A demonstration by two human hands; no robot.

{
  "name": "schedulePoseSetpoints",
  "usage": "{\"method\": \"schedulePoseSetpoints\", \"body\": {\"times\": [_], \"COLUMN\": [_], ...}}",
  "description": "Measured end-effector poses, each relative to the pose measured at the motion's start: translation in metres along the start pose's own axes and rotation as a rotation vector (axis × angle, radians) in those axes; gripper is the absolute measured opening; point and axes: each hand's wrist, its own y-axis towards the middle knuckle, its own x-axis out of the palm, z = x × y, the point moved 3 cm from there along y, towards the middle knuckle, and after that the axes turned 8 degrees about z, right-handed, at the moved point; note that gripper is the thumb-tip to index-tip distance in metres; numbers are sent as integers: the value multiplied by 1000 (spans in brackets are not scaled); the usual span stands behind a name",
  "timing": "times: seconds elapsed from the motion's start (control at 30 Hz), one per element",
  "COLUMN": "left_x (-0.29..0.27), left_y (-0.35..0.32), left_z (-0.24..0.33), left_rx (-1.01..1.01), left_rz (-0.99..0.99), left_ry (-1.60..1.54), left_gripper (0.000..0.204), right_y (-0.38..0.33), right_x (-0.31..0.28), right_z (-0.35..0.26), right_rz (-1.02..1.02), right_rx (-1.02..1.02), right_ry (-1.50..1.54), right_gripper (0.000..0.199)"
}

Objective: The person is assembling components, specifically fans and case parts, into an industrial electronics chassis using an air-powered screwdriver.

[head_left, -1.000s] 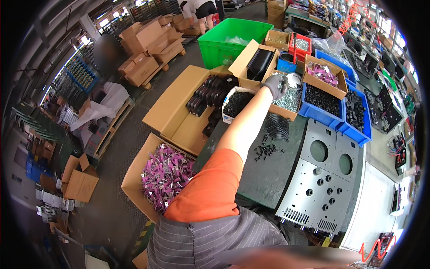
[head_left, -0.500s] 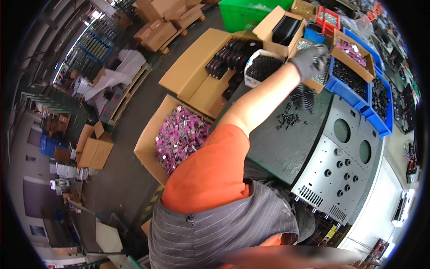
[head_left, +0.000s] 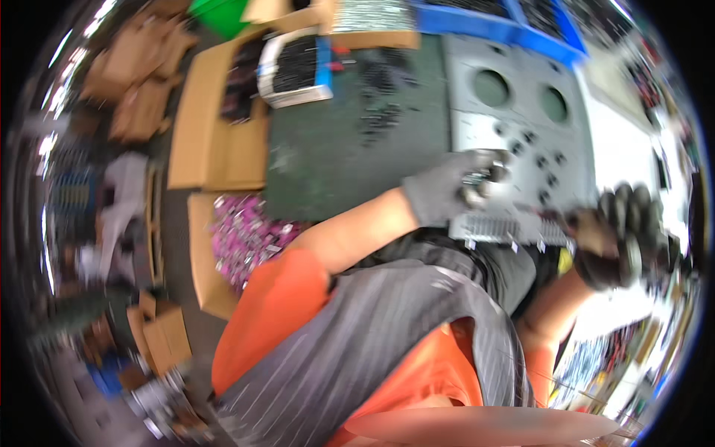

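My left hand (head_left: 447,192), in a grey glove, is closed around a few small metal screws (head_left: 478,179) at the near edge of a grey metal panel (head_left: 514,97) with round holes. To its right, my right hand (head_left: 622,240), in a dark glove, grips a tool (head_left: 547,214) whose thin shaft points left toward the left hand. The picture is blurred, so I cannot tell what kind of tool it is. The panel lies on a dark green mat (head_left: 350,156).
Loose black screws (head_left: 380,112) are scattered on the mat. A white tray of black parts (head_left: 294,67) and blue bins (head_left: 484,26) stand at the far edge. Cardboard boxes (head_left: 208,141) lie left, one holding pink parts (head_left: 238,238). A green crate (head_left: 220,15) is far left.
My left arm, earlier stretched out to a far box of small parts, has pulled back to the panel's near edge with screws in hand. My right hand has come into view.
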Motion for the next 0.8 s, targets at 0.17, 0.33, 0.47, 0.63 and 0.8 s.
{"method": "schedulePoseSetpoints", "body": {"times": [0.17, 0.33, 0.47, 0.63, 0.8], "left_x": [8, 16, 18, 11, 12], "left_y": [-13, -6, -7, -6, -1], "left_z": [-9, -20, -26, -29, -32], "left_rx": [-90, -117, -104, -194, -272], "left_rz": [-35, -38, 12, -78, -122], "left_ry": [-23, 8, 114, -12, -57], "left_gripper": [26, 26, 31, 29, 30], "right_y": [16, 3, -2, -4, -8], "right_x": [97, 91, 85, 80, 73], "right_z": [1, -8, -11, -7, -6], "right_rz": [-66, -7, -11, -11, -49], "right_rx": [-24, -37, -35, -23, -47], "right_ry": [176, 81, 117, 188, 225], "right_gripper": [33, 31, 31, 31, 31]}}
